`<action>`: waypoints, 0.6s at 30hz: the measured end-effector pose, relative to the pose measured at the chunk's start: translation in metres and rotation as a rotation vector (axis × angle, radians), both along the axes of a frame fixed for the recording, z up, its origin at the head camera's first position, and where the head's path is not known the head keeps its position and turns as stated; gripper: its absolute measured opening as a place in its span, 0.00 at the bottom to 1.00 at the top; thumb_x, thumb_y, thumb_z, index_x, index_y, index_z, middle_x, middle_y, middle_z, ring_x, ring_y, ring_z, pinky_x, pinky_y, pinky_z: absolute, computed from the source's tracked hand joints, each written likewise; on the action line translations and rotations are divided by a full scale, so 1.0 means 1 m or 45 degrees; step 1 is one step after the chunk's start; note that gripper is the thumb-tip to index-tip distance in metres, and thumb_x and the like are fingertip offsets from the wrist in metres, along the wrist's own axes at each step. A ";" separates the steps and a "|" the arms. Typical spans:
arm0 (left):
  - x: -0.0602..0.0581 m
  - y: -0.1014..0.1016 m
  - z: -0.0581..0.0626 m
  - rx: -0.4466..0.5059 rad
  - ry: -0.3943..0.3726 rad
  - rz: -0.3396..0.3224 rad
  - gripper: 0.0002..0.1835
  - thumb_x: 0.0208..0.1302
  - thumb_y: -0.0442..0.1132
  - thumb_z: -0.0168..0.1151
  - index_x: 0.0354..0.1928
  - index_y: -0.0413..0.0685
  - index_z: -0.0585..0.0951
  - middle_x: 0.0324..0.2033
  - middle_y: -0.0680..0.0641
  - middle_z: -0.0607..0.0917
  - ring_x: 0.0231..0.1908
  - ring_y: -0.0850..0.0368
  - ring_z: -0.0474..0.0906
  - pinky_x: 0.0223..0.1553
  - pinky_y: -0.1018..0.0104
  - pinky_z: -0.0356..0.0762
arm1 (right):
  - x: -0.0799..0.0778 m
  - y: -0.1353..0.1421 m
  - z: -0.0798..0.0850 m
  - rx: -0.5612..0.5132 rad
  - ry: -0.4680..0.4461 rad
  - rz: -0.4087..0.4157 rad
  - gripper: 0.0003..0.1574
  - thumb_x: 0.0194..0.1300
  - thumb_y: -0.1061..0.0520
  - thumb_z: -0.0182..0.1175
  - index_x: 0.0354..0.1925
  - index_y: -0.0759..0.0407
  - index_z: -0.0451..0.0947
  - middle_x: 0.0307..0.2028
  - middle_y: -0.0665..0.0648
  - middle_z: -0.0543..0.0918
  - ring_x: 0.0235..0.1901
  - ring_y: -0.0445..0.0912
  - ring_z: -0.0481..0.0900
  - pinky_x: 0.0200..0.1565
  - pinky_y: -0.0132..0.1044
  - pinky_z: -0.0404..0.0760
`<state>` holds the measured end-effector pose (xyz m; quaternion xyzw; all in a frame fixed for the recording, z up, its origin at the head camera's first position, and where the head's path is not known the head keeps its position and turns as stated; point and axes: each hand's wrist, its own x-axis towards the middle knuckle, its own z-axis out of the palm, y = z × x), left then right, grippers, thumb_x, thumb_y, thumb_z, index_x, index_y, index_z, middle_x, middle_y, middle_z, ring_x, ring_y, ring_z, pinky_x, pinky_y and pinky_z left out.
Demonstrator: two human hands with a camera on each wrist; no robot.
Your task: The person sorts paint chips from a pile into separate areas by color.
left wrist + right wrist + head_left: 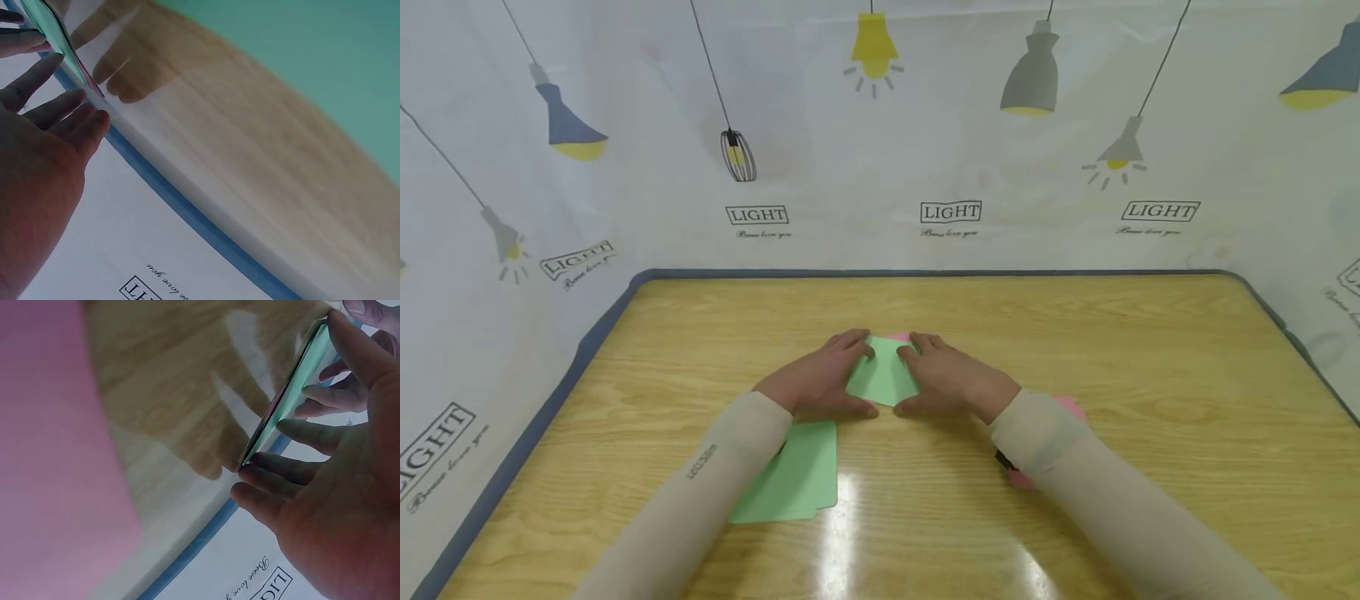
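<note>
A small stack of paper sheets, its top sheet green (883, 371), lies flat near the middle of the table. A strip of pink paper (900, 337) shows at its far edge. My left hand (827, 375) rests along the left side, its fingers touching the edge and its thumb stretched toward the near corner. On the opposite side, my right hand (951, 375) mirrors it, with fingers at the edge and index finger over the green sheet. From the right wrist, the stack (287, 400) appears edge-on, thin and layered, at the fingertips of the right hand (331, 462).
Larger green sheets (801, 479) lie overlapping under the left forearm. Pink paper (1072, 407) shows partly from under the right forearm, near a small dark object (1004, 460). The wood-patterned table (1150, 350) is bordered by blue edging and a white wall with printed lamps (835, 175).
</note>
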<state>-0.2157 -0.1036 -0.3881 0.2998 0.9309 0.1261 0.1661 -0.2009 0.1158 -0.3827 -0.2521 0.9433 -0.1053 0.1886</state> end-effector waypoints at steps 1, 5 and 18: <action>-0.001 0.000 0.000 0.007 0.001 -0.005 0.43 0.56 0.63 0.69 0.68 0.50 0.66 0.74 0.47 0.53 0.72 0.50 0.51 0.64 0.56 0.62 | 0.000 0.000 0.000 0.004 0.002 0.006 0.56 0.64 0.35 0.62 0.75 0.63 0.52 0.74 0.69 0.47 0.72 0.61 0.47 0.66 0.54 0.59; -0.004 0.002 -0.001 0.032 0.022 -0.035 0.41 0.56 0.61 0.69 0.66 0.47 0.68 0.72 0.44 0.58 0.70 0.48 0.55 0.64 0.55 0.62 | -0.001 0.000 -0.001 0.005 0.037 0.025 0.52 0.66 0.37 0.61 0.74 0.63 0.54 0.72 0.68 0.52 0.71 0.60 0.52 0.65 0.52 0.63; -0.010 0.006 -0.005 0.031 0.095 -0.051 0.46 0.55 0.61 0.69 0.70 0.45 0.64 0.71 0.46 0.60 0.69 0.50 0.57 0.63 0.57 0.64 | -0.002 0.001 -0.006 -0.037 0.156 0.072 0.51 0.63 0.38 0.65 0.70 0.65 0.60 0.65 0.67 0.62 0.61 0.56 0.64 0.57 0.48 0.73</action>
